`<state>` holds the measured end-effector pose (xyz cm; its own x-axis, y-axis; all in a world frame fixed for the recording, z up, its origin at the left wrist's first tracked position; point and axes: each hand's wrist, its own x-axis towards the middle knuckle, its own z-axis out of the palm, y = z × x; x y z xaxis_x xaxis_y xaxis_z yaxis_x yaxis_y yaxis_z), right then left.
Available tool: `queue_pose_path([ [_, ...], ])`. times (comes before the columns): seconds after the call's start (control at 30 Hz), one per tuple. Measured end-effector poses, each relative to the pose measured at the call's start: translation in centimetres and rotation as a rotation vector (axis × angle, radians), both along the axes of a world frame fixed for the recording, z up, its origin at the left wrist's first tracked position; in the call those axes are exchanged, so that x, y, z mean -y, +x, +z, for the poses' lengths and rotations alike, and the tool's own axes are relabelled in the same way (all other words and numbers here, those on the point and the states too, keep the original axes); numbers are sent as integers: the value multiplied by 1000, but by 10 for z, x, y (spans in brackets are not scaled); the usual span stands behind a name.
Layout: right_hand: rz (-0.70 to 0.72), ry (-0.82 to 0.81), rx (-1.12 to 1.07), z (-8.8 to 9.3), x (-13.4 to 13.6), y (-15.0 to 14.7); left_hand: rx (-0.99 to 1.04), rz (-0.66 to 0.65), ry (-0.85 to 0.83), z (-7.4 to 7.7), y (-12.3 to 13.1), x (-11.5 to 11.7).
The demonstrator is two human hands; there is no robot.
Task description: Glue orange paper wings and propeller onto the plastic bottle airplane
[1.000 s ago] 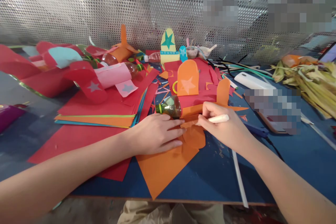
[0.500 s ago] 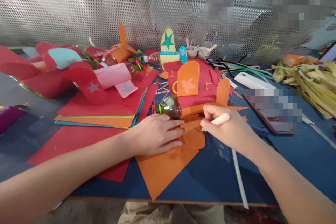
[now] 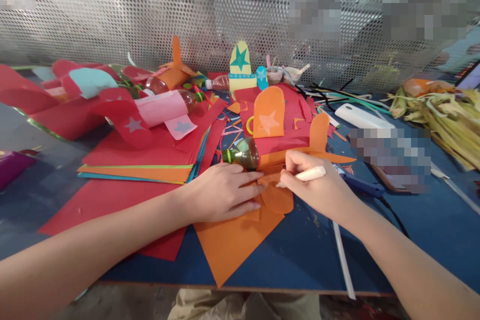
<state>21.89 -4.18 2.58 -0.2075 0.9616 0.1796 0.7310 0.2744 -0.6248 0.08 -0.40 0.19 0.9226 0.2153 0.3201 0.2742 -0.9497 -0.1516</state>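
Note:
A white pen (image 3: 312,174) is pinched in my right hand (image 3: 318,177), its tip over the rounded orange paper wing (image 3: 279,200). My left hand (image 3: 227,192) lies flat, fingers stretched out, pressing on the wing's left part and the orange sheet (image 3: 225,247) beneath. Just beyond my hands lies a green plastic bottle (image 3: 245,154) wrapped in red and orange paper. From it stands an upright orange wing (image 3: 269,112) with a pale star, and an orange tail piece (image 3: 318,132) rises at its right end.
Stacked coloured paper (image 3: 138,160) lies left, with paper-covered bottle models (image 3: 161,107) behind it. A yellow-and-teal model (image 3: 240,67) stands at the back. Right are a blue corded tool (image 3: 362,183), a phone (image 3: 397,165), a white strip (image 3: 343,260) and dried husks (image 3: 442,110).
My right hand and the pen have shifted slightly left, the tip moving from the wing's right edge further onto it. My left hand stays in place. More of the blue tool shows.

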Motion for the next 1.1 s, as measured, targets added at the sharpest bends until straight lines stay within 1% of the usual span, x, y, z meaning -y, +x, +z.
queue_pose_path([
  [0.13, 17, 25, -20, -4, -1, -2, 4, -5, -7, -1, 0, 0],
  [0.43, 55, 9, -123, -14, -6, -2, 25, 0, -29, -3, -1, 0],
  [0.7, 79, 0, -214, -15, -10, -4, 50, -17, -35, 0, -2, -1],
  [0.83, 15, 23, -343, -16, -12, -6, 73, -15, -54, -4, -4, -3],
  [0.87, 10, 5, -405, -17, -13, -6, 84, -15, -47, -6, -4, -4],
  [0.93, 19, -84, -533, -19, -15, -6, 106, -21, -38, -11, -6, -7],
  [1.0, 25, -154, -612, -21, -17, -6, 139, -29, -31, -14, -7, -10],
  [1.07, 13, -179, -602, -22, -19, -6, 126, -28, -22, -13, -9, -12],
  [1.1, -3, -174, -573, -23, -19, -6, 65, -49, -6, -11, -9, -13],
])
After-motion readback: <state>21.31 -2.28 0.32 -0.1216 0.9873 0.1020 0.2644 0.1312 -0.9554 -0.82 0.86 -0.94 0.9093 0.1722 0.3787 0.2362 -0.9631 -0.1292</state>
